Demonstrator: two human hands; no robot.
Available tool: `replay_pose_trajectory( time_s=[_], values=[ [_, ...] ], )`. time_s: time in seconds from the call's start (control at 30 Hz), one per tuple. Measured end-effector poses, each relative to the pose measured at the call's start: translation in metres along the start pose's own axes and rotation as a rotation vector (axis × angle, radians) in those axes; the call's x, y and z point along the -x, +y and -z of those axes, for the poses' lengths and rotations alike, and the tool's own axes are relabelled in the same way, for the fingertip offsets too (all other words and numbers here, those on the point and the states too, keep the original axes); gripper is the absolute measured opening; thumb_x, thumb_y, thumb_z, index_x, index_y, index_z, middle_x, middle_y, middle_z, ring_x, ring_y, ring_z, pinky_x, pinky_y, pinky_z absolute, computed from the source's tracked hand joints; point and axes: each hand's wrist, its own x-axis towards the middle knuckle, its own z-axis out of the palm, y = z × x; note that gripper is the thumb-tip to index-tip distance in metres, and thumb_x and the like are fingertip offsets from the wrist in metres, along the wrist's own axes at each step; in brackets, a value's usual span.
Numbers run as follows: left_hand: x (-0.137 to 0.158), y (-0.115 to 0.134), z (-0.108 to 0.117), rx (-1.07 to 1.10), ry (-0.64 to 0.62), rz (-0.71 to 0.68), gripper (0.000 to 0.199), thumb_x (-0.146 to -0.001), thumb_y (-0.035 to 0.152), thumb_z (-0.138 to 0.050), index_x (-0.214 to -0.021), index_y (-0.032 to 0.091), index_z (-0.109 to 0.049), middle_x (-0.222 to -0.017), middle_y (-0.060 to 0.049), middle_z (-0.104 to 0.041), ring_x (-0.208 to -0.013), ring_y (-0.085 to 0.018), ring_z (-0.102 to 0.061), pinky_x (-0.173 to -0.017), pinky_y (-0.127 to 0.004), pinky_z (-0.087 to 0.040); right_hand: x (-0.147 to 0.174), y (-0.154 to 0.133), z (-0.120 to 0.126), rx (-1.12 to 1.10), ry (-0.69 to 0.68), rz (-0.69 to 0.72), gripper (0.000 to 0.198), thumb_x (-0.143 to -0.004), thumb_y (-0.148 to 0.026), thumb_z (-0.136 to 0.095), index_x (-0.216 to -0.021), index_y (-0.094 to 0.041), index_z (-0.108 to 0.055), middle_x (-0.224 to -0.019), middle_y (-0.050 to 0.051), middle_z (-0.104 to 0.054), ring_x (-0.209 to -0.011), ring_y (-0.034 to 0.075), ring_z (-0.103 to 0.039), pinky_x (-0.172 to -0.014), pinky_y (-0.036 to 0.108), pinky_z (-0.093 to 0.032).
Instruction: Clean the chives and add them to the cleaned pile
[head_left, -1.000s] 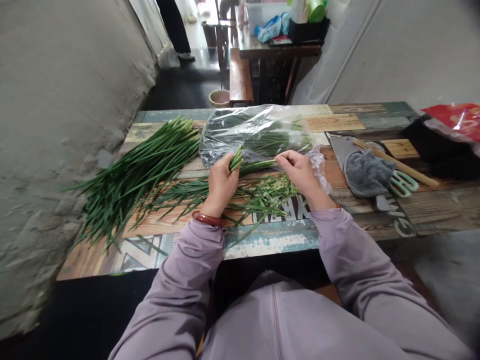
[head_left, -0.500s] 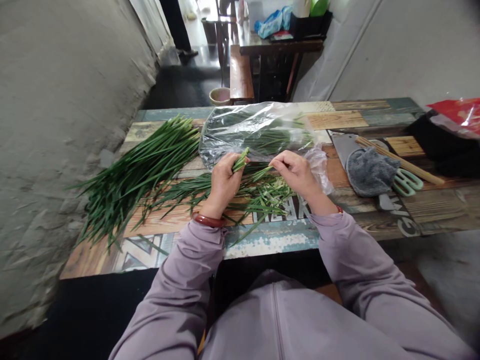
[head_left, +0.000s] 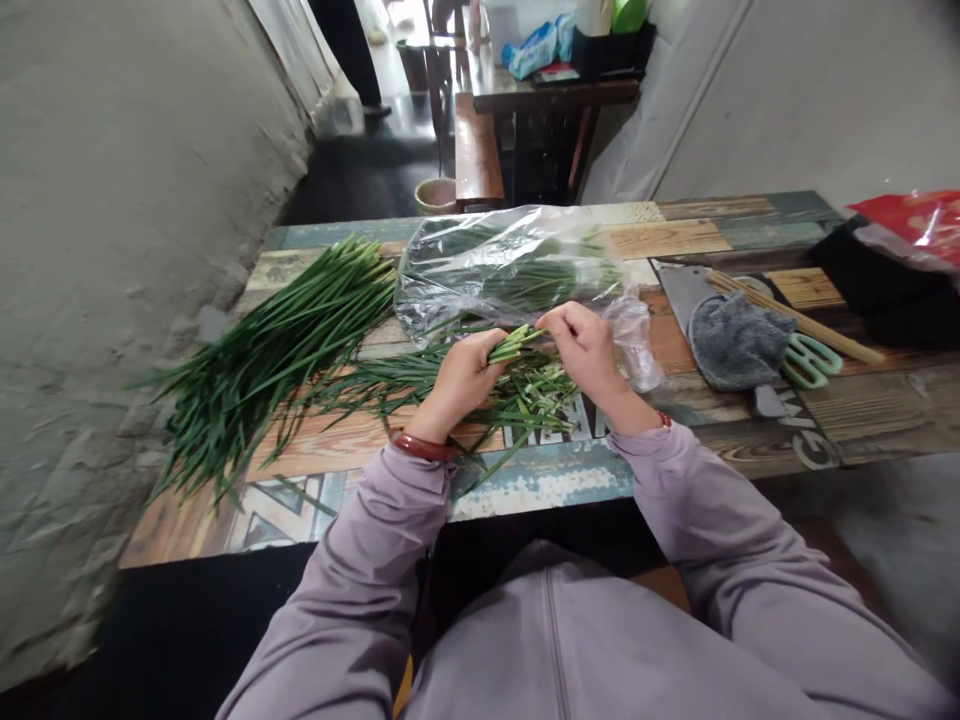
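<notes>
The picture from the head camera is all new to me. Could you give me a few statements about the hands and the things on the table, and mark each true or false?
1. The left hand holds a small bunch of green stalks. True.
2. The clear plastic bag has green stalks inside it. True.
3. The right hand lies flat on the plastic bag. False: its fingertips are at the end of the bunch.
4. The large green pile lies on the person's left. True.
5. The gray cloth lies to the left of the bag. False: it lies to the right.
6. The left wrist is bare. False: a reddish-brown bangle is around it.
</notes>
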Motion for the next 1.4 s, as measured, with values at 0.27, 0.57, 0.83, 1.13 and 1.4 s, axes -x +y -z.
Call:
replay_pose_trajectory(
  time_s=[0.27, 0.57, 0.83, 1.13, 1.4],
  values=[
    [0.0, -0.003, 0.006, -0.057, 0.318, 0.136, 0.018, -0.09, 0.03, -0.056, -0.075, 0.019, -0.056, -0.067, 0.002, -0.054, -0.063, -0.013, -0.048, -0.061, -0.025, -0.035, -0.013, 0.037, 0.017, 0.036, 0.078, -0.153, 0.04, -0.098, -0.047, -0.044, -0.072, -0.022, -0.06, -0.068, 0.001, -0.062, -0.066, 0.015, -0.058, -0.064, 0.028, -0.045],
    [-0.001, -0.006, 0.004, -0.023, 0.305, 0.132, 0.021, -0.092, 0.029, -0.051, -0.076, 0.018, -0.06, -0.068, 0.0, -0.058, -0.066, -0.014, -0.051, -0.064, -0.025, -0.038, -0.004, 0.037, 0.005, 0.575, -0.212, 0.061, 0.013, -0.086, -0.02, -0.062, -0.091, -0.02, -0.074, -0.096, 0.01, -0.07, -0.092, 0.027, -0.061, -0.085, 0.041, -0.047],
    [-0.002, -0.009, 0.005, -0.03, 0.389, 0.095, 0.022, -0.093, 0.029, -0.05, -0.079, 0.018, -0.062, -0.082, -0.004, -0.064, -0.081, -0.017, -0.058, -0.078, -0.029, -0.044, -0.007, 0.029, 0.007, 0.266, -0.109, 0.032, 0.013, -0.09, -0.025, -0.058, -0.086, -0.021, -0.069, -0.088, 0.005, -0.069, -0.08, 0.019, -0.06, -0.077, 0.032, -0.048],
    [-0.001, -0.01, 0.006, 0.055, 0.444, 0.171, 0.025, -0.096, 0.034, -0.048, -0.086, 0.018, -0.066, -0.088, -0.004, -0.069, -0.088, -0.017, -0.063, -0.082, -0.028, -0.049, -0.006, 0.005, 0.01, 0.023, -0.025, -0.021, 0.025, -0.09, -0.039, -0.057, -0.074, -0.021, -0.063, -0.072, 0.0, -0.063, -0.068, 0.014, -0.055, -0.066, 0.028, -0.042],
    [-0.001, 0.002, 0.006, 0.164, 0.255, 0.082, 0.026, -0.095, 0.031, -0.05, -0.097, 0.017, -0.071, -0.097, -0.006, -0.075, -0.091, -0.019, -0.068, -0.084, -0.029, -0.049, -0.003, -0.004, 0.01, -0.131, -0.098, -0.04, 0.033, -0.094, -0.049, -0.053, -0.079, -0.021, -0.064, -0.075, 0.0, -0.065, -0.072, 0.015, -0.059, -0.069, 0.029, -0.045]
  ],
)
